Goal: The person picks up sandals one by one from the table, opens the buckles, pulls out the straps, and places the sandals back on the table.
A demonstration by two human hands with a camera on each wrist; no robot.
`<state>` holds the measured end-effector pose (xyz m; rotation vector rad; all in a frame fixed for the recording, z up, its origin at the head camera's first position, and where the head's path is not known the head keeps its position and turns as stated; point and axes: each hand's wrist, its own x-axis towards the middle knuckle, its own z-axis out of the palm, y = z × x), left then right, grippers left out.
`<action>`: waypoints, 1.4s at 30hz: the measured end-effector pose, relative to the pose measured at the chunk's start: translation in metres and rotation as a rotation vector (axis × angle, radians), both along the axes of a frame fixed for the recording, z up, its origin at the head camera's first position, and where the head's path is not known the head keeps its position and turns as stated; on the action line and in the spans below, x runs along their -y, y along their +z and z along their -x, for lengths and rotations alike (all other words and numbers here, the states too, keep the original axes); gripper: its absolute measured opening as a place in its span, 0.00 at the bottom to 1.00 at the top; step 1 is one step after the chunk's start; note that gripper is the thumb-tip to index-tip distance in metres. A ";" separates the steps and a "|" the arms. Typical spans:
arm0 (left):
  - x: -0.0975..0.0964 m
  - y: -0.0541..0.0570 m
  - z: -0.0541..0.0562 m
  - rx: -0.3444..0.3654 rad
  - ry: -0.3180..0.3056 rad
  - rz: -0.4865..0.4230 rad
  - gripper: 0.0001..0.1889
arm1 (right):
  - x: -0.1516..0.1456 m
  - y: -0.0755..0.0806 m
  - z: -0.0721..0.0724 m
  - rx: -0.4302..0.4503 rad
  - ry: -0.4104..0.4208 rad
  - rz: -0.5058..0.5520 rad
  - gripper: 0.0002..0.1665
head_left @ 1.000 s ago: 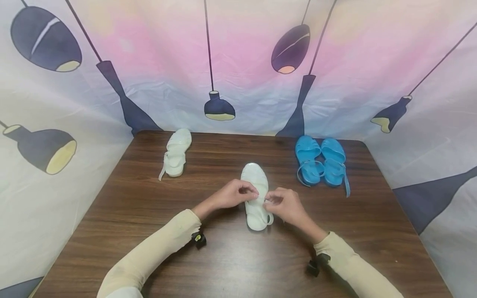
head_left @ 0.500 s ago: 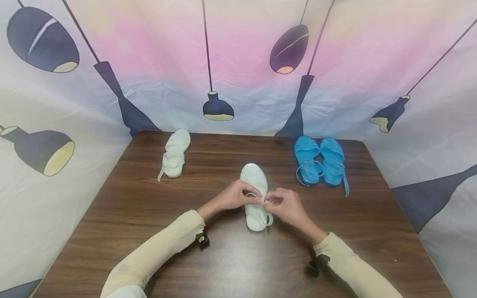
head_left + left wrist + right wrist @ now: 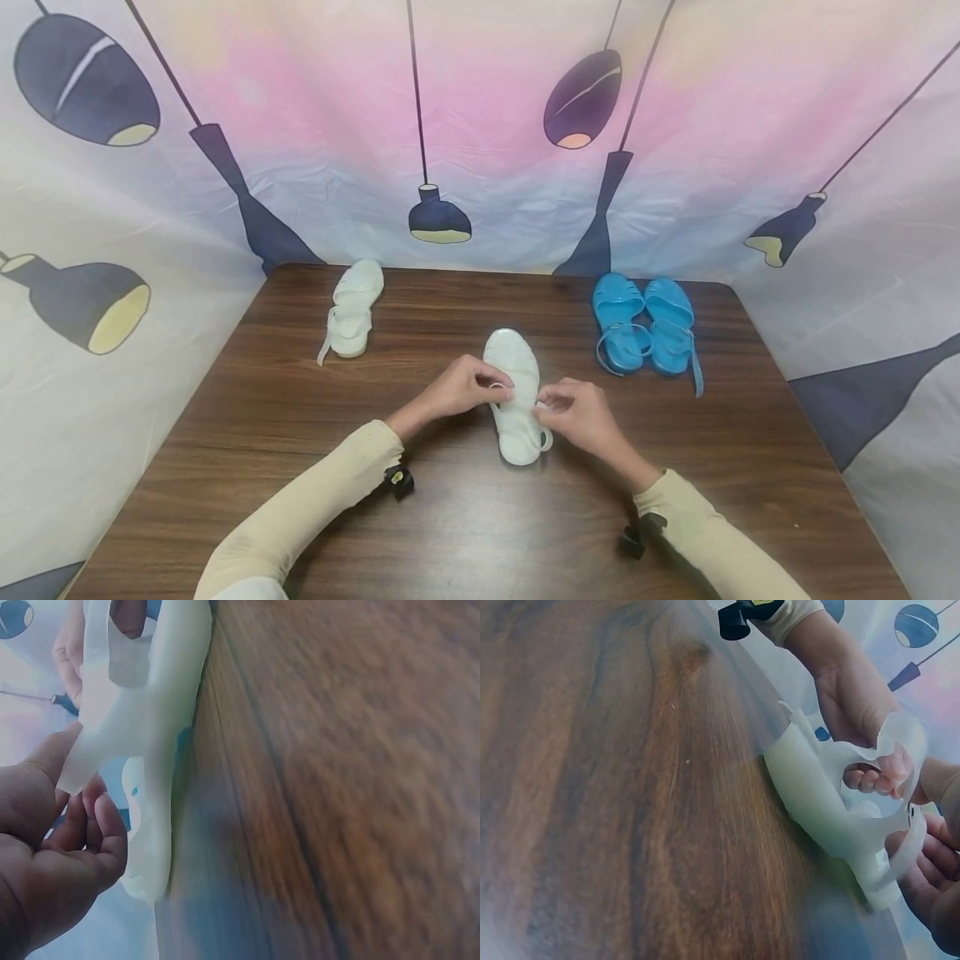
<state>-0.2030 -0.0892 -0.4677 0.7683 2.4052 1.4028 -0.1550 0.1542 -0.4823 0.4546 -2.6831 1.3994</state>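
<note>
A white jelly sandal (image 3: pixel 512 354) lies in the middle of the brown table, toe pointing away from me. Over its left side my left hand (image 3: pixel 459 387) pinches the ankle strap (image 3: pixel 79 761) between thumb and fingers. My right hand (image 3: pixel 581 410), on the other side, holds the strap's buckle end (image 3: pixel 911 815) in its fingertips. A loose loop of strap (image 3: pixel 547 440) stands out at the heel's right. In the right wrist view the strap arches above the sandal between both hands. The right fingertips are partly hidden behind it.
Another white sandal (image 3: pixel 357 287), its strap undone, lies at the table's back left. Two blue sandals (image 3: pixel 618 292) stand side by side at the back right. A printed cloth (image 3: pixel 330 125) with lamp drawings hangs behind the wooden table (image 3: pixel 480 533).
Half a second ago my left hand came right, its fingertips meeting the right hand's over the sandal. Now it has drawn back left, leaving a gap. The right hand has hardly moved.
</note>
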 end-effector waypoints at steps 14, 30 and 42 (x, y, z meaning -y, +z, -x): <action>0.004 0.000 0.005 0.007 0.051 -0.027 0.06 | 0.001 0.002 -0.002 0.002 0.009 0.011 0.07; -0.020 0.006 0.010 -0.181 -0.114 0.068 0.09 | 0.002 0.003 -0.002 -0.010 0.018 -0.014 0.07; -0.019 0.006 0.010 -0.109 -0.197 0.064 0.06 | 0.002 -0.001 -0.002 -0.023 0.012 -0.002 0.07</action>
